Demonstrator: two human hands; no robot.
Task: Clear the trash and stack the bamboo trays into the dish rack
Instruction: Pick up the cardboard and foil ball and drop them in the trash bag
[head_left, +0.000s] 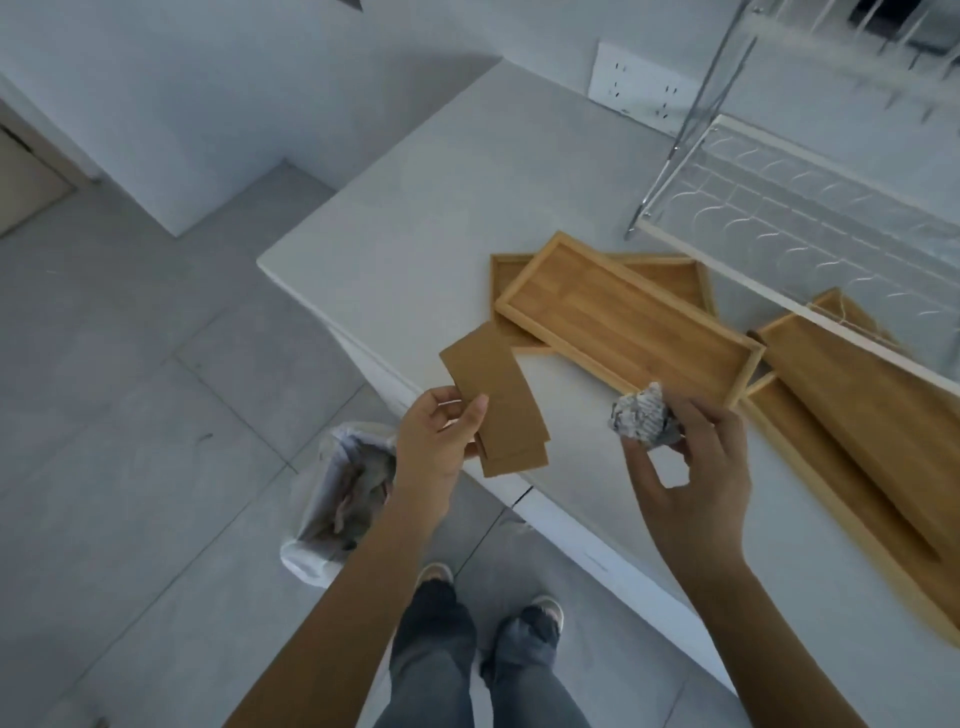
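Note:
My left hand (434, 441) grips brown cardboard pieces (496, 402) over the counter's front edge. My right hand (691, 467) pinches a crumpled paper ball (641, 415) just in front of a bamboo tray (623, 317). That tray lies askew on a second bamboo tray (670, 278). More bamboo trays (852, 415) are piled at the right, one reaching under the dish rack (810, 218). The wire dish rack stands at the counter's back right.
A trash bin (337, 499) lined with a clear bag and holding scraps stands on the tiled floor, left of my legs, below the white counter (441, 218). A wall socket (639, 85) sits behind the rack.

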